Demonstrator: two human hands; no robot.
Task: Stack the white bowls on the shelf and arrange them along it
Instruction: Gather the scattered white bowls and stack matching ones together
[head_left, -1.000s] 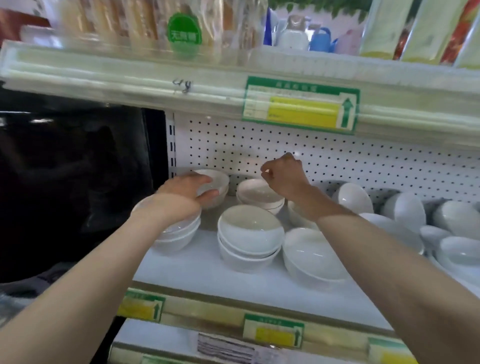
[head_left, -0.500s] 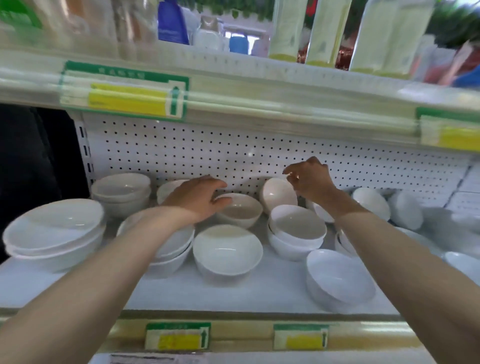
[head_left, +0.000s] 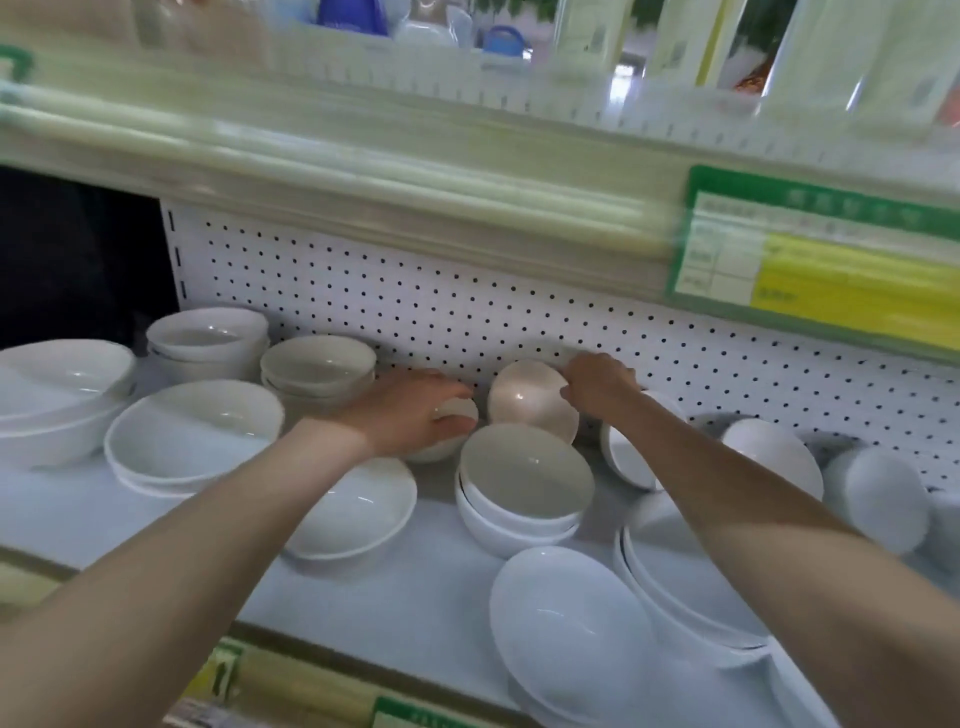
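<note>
At the back of the white shelf (head_left: 415, 597), the left hand (head_left: 410, 415) lies over a small white glazed bowl (head_left: 460, 410), its fingers (head_left: 439, 384) curled round the rim and the thumb against the near side. Just to its right, the right hand (head_left: 597, 384) pinches with bent fingers (head_left: 571, 388) the upper rim of a second white glazed bowl (head_left: 530, 402). That bowl is tipped on edge before the white perforated back panel (head_left: 467, 312), directly behind a stack of two white bowls (head_left: 524, 483).

In front of the pegboard (head_left: 467, 312), itself white with a regular grid of black dots, the bowls (head_left: 524, 478) and shelf (head_left: 405, 587) are plain white. Above it, a green-bordered label (head_left: 831, 260) shows yellow.
</note>
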